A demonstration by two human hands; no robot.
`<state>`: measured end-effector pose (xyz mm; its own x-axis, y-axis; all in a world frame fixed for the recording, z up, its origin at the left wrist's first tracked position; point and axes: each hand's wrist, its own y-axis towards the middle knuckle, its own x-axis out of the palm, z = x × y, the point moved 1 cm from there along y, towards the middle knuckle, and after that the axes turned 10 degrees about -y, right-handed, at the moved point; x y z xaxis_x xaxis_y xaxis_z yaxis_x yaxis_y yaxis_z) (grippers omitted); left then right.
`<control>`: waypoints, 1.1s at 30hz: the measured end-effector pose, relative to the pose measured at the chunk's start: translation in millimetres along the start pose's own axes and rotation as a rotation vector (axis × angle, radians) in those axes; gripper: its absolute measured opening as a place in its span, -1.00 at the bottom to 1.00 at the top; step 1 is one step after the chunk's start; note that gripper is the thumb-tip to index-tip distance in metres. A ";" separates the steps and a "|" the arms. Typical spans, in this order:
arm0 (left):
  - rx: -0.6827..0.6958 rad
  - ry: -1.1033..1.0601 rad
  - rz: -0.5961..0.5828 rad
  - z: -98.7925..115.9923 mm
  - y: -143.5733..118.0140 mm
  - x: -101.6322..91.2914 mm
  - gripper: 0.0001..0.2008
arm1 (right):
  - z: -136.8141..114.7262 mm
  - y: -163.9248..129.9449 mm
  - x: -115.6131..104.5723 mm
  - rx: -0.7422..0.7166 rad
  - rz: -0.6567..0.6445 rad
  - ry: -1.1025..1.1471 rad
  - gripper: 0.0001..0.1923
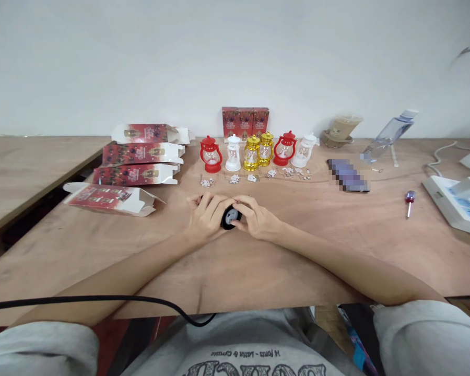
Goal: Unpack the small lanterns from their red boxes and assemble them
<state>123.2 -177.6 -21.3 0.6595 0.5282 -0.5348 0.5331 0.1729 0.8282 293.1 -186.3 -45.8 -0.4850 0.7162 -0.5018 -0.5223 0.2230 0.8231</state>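
Observation:
My left hand (pixel 206 215) and my right hand (pixel 257 219) meet at the middle of the wooden table (pixel 290 261), both closed around a small black lantern (pixel 231 216) lying on its side with its round base facing me. Beyond my hands stands a row of toy lanterns: a red one (pixel 210 154), a white one (pixel 233 153), two gold ones (pixel 253 153), another red one (pixel 284 149) and a tilted white one (pixel 304 151). Small white tags (pixel 235 179) lie in a line in front of them.
Several red open cartons (pixel 137 175) lie at the left. Closed red boxes (pixel 245 122) stand by the wall. A screwdriver (pixel 409 201), a white device (pixel 456 203), a clear bottle (pixel 387 137) and a cup (pixel 342 129) are at the right. A black cable (pixel 102 300) crosses the near edge.

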 end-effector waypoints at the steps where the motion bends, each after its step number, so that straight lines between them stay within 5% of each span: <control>1: -0.002 -0.002 0.001 0.1 -0.2 0.1 -0.70 | -1.0 -1.0 0.5 -0.015 0.006 -0.039 -0.65; 12: -0.030 -0.023 -0.003 -1.0 -1.7 0.3 -0.75 | -8.9 3.2 -7.1 -0.090 0.051 -0.226 -0.95; 20: -0.081 -0.017 -0.020 -1.4 0.2 -0.1 -0.77 | -8.4 7.6 -12.2 -0.103 0.133 -0.167 -0.90; 24: -0.150 -0.004 -0.036 -8.3 -2.1 1.7 -0.73 | -3.8 3.6 -10.2 0.013 0.144 -0.206 -0.92; 33: -0.254 0.025 -0.039 -23.9 -3.7 4.3 -0.70 | 8.1 -0.7 -1.0 0.374 -0.362 -0.319 -0.90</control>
<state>111.5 -156.1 -22.7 0.6264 0.5368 -0.5652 0.4051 0.3953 0.8244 299.6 -181.8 -43.7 -0.0584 0.7016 -0.7102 -0.3053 0.6648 0.6818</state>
